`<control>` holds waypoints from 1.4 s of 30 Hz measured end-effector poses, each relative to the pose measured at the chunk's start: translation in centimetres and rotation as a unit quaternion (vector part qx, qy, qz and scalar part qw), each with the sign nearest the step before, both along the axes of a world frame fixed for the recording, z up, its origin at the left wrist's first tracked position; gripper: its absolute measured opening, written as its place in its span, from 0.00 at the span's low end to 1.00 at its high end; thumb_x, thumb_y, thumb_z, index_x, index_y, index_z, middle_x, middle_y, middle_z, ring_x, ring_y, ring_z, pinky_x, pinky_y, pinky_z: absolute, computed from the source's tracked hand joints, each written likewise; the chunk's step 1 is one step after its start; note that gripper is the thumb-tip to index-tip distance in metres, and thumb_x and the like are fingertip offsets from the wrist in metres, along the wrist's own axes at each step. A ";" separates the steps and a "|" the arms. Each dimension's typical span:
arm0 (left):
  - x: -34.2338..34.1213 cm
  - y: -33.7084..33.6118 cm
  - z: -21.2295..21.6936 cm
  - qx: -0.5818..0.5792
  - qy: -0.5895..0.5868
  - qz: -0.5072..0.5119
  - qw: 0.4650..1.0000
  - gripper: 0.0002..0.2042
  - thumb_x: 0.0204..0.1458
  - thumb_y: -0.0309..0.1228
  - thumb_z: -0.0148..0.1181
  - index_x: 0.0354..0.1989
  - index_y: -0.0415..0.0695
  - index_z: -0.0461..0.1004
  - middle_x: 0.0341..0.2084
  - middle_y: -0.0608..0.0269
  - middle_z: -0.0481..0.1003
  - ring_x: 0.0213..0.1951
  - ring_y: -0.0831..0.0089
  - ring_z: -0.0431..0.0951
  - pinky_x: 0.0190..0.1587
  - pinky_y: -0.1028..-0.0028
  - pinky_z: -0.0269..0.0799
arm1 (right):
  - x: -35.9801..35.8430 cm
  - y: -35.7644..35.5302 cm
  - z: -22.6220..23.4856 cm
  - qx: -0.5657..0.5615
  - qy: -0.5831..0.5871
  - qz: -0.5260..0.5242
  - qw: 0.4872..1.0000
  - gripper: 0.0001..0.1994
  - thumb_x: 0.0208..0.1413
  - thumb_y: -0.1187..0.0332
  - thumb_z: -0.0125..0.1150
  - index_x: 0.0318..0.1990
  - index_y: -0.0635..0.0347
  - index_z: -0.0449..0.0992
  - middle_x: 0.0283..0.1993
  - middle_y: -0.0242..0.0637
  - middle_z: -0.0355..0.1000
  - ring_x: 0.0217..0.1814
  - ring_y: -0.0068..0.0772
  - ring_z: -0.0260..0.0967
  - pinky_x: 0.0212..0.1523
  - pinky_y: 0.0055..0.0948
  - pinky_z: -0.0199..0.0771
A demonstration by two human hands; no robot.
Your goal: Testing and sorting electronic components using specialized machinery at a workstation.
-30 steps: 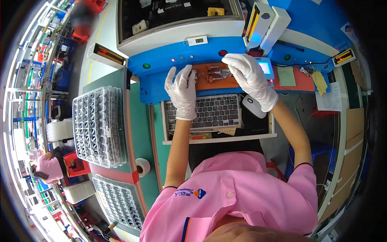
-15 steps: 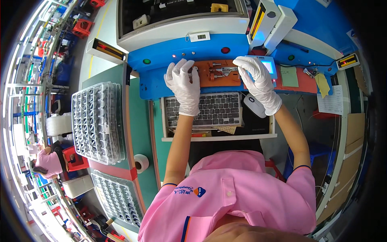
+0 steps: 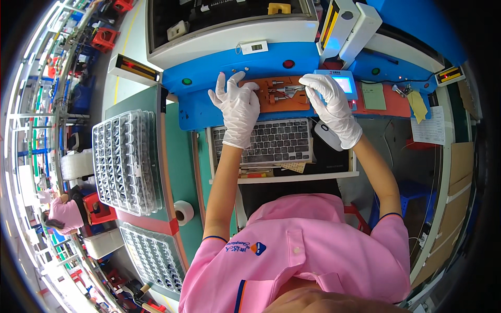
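Note:
Both of my hands wear white gloves and work at an orange fixture (image 3: 284, 106) on the blue machine bench (image 3: 195, 112). My left hand (image 3: 239, 112) is at the fixture's left end. Its thumb and index finger come together in a pinch, while the other fingers stretch up and apart; anything between the tips is hidden. At the right end, my right hand (image 3: 333, 109) bends its fingers toward the thumb beside small metal parts (image 3: 284, 91) with reddish wires. Whatever its fingertips grip is too small to make out.
A keyboard (image 3: 279, 141) and a white mouse (image 3: 327, 135) lie in the drawer below the fixture. A lit screen (image 3: 343, 84) stands behind my right hand. On the left are stacked clear trays (image 3: 125, 161) and a white roll (image 3: 183, 211). Light-barrier posts (image 3: 133, 68) flank the bench.
My left hand has shifted slightly left and turned; its index finger now covers the thumb, and the other fingers spread wider. My right hand stays nearly in place. The whole view has moved a little.

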State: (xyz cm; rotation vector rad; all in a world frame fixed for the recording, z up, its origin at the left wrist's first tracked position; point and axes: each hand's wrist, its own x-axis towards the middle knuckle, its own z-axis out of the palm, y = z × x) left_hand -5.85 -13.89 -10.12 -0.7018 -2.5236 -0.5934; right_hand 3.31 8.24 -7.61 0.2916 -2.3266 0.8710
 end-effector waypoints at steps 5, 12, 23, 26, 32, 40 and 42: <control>-0.1 0.1 -0.3 -0.003 0.011 0.013 1.000 0.12 0.52 0.27 0.62 0.42 0.61 0.82 0.54 0.66 0.73 0.65 0.53 0.61 0.68 0.44 0.41 | -1.7 -1.8 -0.6 -0.098 -0.040 0.098 0.990 0.14 0.61 0.78 0.59 0.53 0.56 0.76 0.49 0.33 0.75 0.47 0.32 0.72 0.50 0.29 0.73; -0.7 -0.4 3.8 0.108 0.003 -0.050 0.993 0.22 0.51 0.25 0.63 0.56 0.55 0.75 0.51 0.59 0.72 0.61 0.52 0.63 0.66 0.51 0.53 | -4.1 -3.4 0.4 -0.122 -0.149 0.196 0.961 0.12 0.60 0.76 0.60 0.51 0.56 0.77 0.47 0.34 0.74 0.50 0.33 0.72 0.53 0.31 0.72; -27.9 7.0 14.9 -0.020 0.096 -0.104 0.990 0.19 0.55 0.24 0.52 0.55 0.50 0.76 0.53 0.50 0.75 0.52 0.53 0.77 0.54 0.62 0.76 | -31.1 -2.1 8.3 -0.328 0.111 0.011 0.938 0.08 0.54 0.76 0.62 0.41 0.57 0.78 0.36 0.39 0.73 0.39 0.37 0.70 0.42 0.34 0.72; -31.0 8.2 12.1 -0.186 -0.005 -0.093 0.978 0.18 0.57 0.25 0.51 0.55 0.51 0.75 0.54 0.53 0.75 0.52 0.56 0.78 0.55 0.62 0.75 | -36.2 -0.7 7.2 -0.175 0.122 -0.098 0.972 0.10 0.52 0.75 0.61 0.43 0.56 0.76 0.44 0.47 0.75 0.49 0.51 0.73 0.51 0.40 0.75; -32.1 7.3 9.9 0.009 -0.013 -0.199 0.980 0.08 0.54 0.22 0.60 0.40 0.46 0.81 0.35 0.52 0.80 0.39 0.55 0.81 0.43 0.67 0.78 | -39.1 0.2 4.7 -0.223 -0.005 -0.062 0.973 0.09 0.56 0.76 0.63 0.44 0.61 0.78 0.39 0.39 0.79 0.39 0.31 0.77 0.41 0.28 0.76; -29.9 6.1 13.7 0.370 -0.082 -0.045 0.925 0.11 0.51 0.23 0.69 0.43 0.44 0.83 0.41 0.68 0.77 0.38 0.81 0.77 0.44 0.80 0.76 | -37.0 -1.1 7.1 -0.112 -0.154 -0.026 0.981 0.09 0.56 0.67 0.65 0.45 0.51 0.82 0.46 0.39 0.77 0.54 0.43 0.73 0.56 0.44 0.75; -29.2 6.2 14.4 0.416 -0.037 -0.070 0.906 0.11 0.52 0.23 0.69 0.44 0.44 0.83 0.41 0.68 0.77 0.38 0.81 0.77 0.44 0.81 0.76 | -36.6 -1.0 7.3 -0.019 -0.129 -0.052 0.990 0.09 0.55 0.66 0.66 0.44 0.50 0.83 0.48 0.38 0.76 0.58 0.43 0.70 0.61 0.43 0.70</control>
